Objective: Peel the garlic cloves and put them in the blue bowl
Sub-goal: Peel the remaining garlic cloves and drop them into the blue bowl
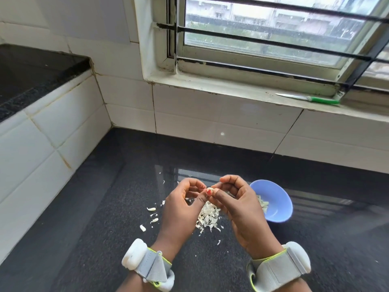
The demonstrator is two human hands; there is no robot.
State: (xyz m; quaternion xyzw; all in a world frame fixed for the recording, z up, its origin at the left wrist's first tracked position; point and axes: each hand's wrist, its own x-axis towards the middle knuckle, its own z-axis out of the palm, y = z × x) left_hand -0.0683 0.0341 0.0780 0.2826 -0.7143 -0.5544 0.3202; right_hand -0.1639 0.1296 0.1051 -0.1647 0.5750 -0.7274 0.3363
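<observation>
Left hand (181,204), right hand (237,199) curled, pinching garlic clove (210,190) together

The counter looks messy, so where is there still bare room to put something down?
The dark counter is bare on the left up to the tiled wall, and at the back between the hands and the window sill. It is crowded in the middle: a pile of garlic skins, loose cloves, and the blue bowl beside the right hand.

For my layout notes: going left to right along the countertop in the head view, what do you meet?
Loose garlic cloves → left hand → garlic clove pinched between both hands, above the peel pile → right hand → blue bowl.
</observation>
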